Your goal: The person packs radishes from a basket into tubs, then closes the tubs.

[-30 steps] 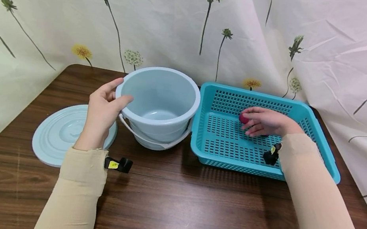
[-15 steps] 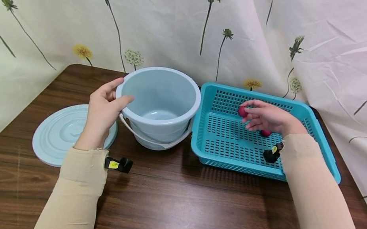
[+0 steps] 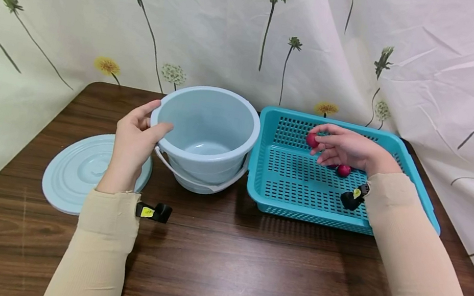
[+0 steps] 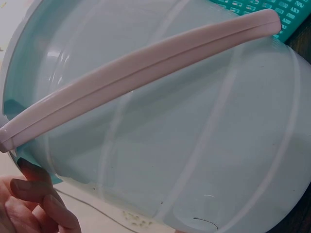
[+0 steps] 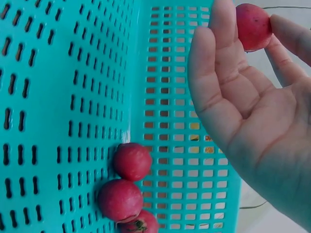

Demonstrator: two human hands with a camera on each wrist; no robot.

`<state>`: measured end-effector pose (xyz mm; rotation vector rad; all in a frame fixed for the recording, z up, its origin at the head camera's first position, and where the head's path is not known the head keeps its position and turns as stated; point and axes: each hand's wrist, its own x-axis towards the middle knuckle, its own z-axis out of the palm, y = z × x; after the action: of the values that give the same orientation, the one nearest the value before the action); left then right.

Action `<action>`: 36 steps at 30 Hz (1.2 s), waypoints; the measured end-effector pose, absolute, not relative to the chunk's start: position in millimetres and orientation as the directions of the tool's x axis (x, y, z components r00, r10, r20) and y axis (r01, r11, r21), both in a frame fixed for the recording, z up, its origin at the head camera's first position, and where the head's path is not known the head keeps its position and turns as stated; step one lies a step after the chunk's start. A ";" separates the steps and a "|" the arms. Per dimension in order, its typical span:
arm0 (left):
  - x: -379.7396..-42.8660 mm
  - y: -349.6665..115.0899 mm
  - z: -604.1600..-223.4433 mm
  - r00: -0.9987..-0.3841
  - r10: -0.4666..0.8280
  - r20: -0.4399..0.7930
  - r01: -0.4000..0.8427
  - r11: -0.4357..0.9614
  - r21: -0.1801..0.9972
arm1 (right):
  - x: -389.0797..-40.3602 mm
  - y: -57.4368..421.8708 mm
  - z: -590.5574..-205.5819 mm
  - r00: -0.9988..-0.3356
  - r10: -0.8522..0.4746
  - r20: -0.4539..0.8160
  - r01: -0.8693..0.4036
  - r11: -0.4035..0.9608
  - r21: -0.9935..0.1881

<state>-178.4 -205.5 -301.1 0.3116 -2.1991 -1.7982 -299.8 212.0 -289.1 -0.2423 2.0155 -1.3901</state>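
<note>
A light blue bucket (image 3: pixel 203 169) stands at the middle of the table, with its handle (image 4: pixel 146 68) hanging down at the front. My left hand (image 3: pixel 133 142) grips its left rim, thumb inside and fingers outside. Over the turquoise basket (image 3: pixel 310 212), my right hand (image 3: pixel 348 147) pinches a red radish (image 5: pixel 252 27) between thumb and fingertips. Several more radishes (image 5: pixel 120 200) lie together on the basket's floor, partly hidden by the right hand in the head view. The inside of the bucket shows only bare plastic.
A light blue lid (image 3: pixel 70 173) lies flat on the brown wooden table (image 3: pixel 236 267), left of the bucket and partly behind the left forearm. The basket stands close beside the bucket's right side. A flower-printed cloth (image 3: pixel 220 21) hangs behind the table.
My right hand has lifted the radish up from the basket floor and slightly left, uncovering radishes below it. The left hand and bucket have stayed in place.
</note>
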 end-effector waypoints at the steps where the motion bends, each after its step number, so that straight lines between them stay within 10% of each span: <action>1: -178.5 -205.4 -301.1 -0.937 -0.340 0.081 0.012 0.201 0.979 | -299.4 210.8 -288.3 -0.761 -0.498 -0.417 0.213 0.416 -0.884; 36: -179.0 -205.8 -301.1 -0.938 -0.337 0.083 0.015 0.199 0.980 | -276.0 165.3 -249.1 -0.762 -0.620 -0.186 0.063 0.215 -0.975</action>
<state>-179.0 -205.8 -301.1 0.3056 -2.1982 -1.8016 -276.0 165.3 -249.1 -0.5139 1.9375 -1.5937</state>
